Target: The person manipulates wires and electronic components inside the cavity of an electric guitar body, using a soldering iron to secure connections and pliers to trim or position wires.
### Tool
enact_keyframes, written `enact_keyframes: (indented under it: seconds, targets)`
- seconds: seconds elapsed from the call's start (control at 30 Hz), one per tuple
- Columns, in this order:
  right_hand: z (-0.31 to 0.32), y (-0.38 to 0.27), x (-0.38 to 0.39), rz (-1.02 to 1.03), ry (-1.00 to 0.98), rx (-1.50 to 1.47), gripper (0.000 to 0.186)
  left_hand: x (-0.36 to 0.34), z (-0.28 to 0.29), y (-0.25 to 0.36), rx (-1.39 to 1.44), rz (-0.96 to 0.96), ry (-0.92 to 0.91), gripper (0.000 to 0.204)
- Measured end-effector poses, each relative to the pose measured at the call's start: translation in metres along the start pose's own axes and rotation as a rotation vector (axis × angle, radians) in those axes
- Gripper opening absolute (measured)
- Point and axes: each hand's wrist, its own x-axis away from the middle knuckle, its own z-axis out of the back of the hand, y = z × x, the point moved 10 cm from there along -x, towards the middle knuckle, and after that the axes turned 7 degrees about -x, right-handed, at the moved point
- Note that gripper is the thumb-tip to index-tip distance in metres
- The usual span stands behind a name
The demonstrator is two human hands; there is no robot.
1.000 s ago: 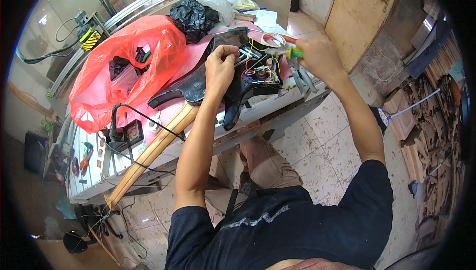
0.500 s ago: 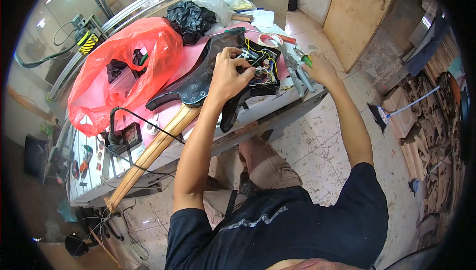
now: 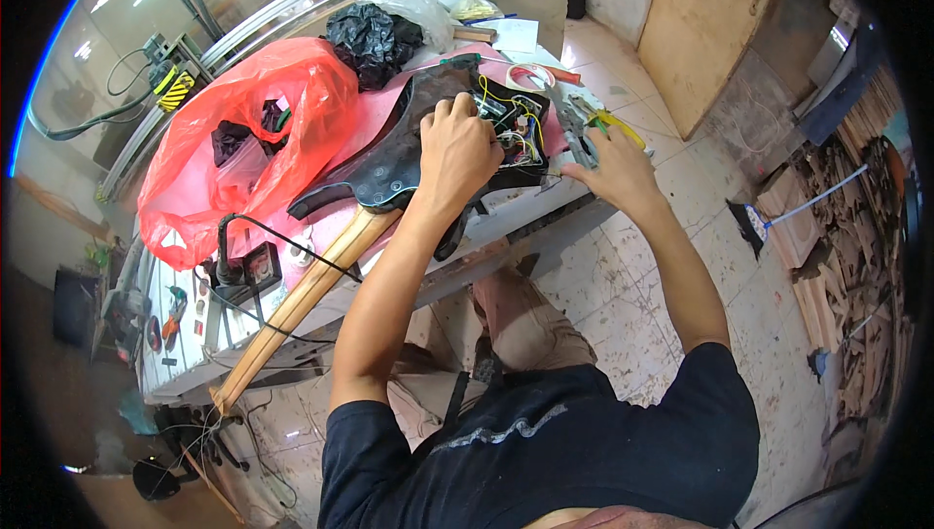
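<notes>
A black electric guitar body (image 3: pixel 389 171) with a pale wooden neck (image 3: pixel 304 310) lies across the table. Its open cavity shows electronics and coloured wires (image 3: pixel 525 130). My left hand (image 3: pixel 457 155) rests over the cavity's left edge, fingers curled down; what the fingertips pinch is hidden beneath them. To the right, my right hand (image 3: pixel 621 171) closes around grey pliers (image 3: pixel 576 138), thumb on the near side and fingers on the far side. Their handles are mostly covered by the hand. A yellow-and-green handled tool (image 3: pixel 628 128) lies just beyond these fingers.
A red plastic bag (image 3: pixel 321 82) and a black one (image 3: pixel 375 43) sit at the back. A tape roll (image 3: pixel 530 77) lies beside the body. A black cable (image 3: pixel 292 235) crosses the neck. A broom (image 3: pixel 754 223) and wood scraps (image 3: pixel 827 276) are at the right.
My right hand has left the green-handled tool and come nearer, onto the grey pliers. The left hand has turned knuckles-up, with its fingers curled in more over the cavity.
</notes>
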Motion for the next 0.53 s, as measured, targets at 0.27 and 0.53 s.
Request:
enact_keyframes:
  seconds: [0.27,0.53]
  targets:
    - [-0.019,0.019,-0.004,-0.141,-0.155,-0.066,0.055,-0.012,-0.018,0.005,-0.216,-0.046,0.004,0.008]
    - [-0.02,0.053,0.011,-0.333,-0.285,-0.354,0.068,-0.009,-0.033,-0.021,0.261,0.066,-0.138,0.011]
